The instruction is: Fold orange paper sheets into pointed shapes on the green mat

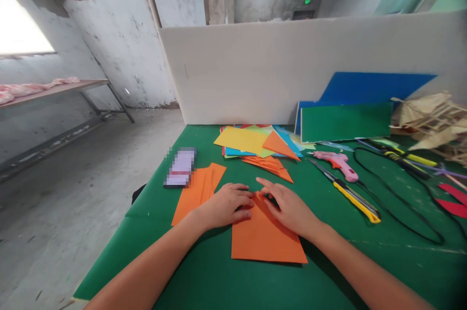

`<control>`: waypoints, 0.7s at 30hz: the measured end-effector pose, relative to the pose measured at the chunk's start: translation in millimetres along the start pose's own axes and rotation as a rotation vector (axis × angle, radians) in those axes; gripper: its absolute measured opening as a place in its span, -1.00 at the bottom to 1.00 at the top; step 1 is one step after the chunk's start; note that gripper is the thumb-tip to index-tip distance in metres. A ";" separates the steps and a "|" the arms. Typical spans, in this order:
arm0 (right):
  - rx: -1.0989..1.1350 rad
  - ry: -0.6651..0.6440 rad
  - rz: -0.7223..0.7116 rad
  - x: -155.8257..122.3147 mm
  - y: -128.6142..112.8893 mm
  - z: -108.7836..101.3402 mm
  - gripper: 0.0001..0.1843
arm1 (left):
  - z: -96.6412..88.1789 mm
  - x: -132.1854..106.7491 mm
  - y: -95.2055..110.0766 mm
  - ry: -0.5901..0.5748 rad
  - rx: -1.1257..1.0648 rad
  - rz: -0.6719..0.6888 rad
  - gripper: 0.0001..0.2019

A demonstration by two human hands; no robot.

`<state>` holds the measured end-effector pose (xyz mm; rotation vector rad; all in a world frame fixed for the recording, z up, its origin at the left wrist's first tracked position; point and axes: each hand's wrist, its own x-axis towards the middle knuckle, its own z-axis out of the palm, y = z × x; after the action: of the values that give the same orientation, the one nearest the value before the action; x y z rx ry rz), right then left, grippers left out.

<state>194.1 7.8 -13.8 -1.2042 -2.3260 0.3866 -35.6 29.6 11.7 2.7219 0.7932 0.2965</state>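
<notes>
A sheet of orange paper (268, 242) lies on the green table in front of me, its near edge slightly raised at the right corner. My left hand (231, 205) rests over its upper left side, fingers stretched and thumb apart. At the paper's top edge is my right hand (286, 205), index finger pointing out, the other fingers bent, thumb spread. Both sets of fingertips come close together there and hide part of that edge. Left of my hands lie more orange paper pieces (199, 186), partly overlapping. Beyond them sits a small stack of folded orange paper (270, 166).
A phone (181, 166) lies at the left table edge. Coloured paper sheets (244, 139) are piled at the back. A pink glue gun (339, 161), its black cord (397, 225) and a yellow utility knife (355, 203) lie right. Green board (345, 122) leans against the white partition (255, 71).
</notes>
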 end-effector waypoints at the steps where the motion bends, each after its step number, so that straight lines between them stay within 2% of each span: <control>1: -0.033 -0.003 0.009 -0.2 -1.5 -0.3 -0.43 | -1.1 -0.4 -0.6 0.009 -0.017 0.019 -0.79; 4: -0.153 -0.024 0.017 -2.2 -7.8 0.2 -0.44 | -1.9 -2.2 -2.6 0.057 -0.071 0.067 -0.77; 11: -0.278 -0.171 -0.016 -7.7 -13.9 -0.3 -0.22 | 2.5 -3.5 -6.2 0.100 -0.106 0.077 -0.74; 16: -0.220 -0.177 -0.034 -7.3 -9.7 -2.4 -0.21 | 0.7 -3.0 -4.4 0.093 -0.067 0.145 -0.78; 21: -0.088 -0.152 -0.100 -9.0 -8.7 1.7 -0.23 | 11.1 3.3 -1.0 0.141 -0.195 0.171 -0.78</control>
<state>191.6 -4.6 -13.8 -1.1283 -2.5458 0.3555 -30.3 29.8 1.3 2.6083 0.5350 0.5773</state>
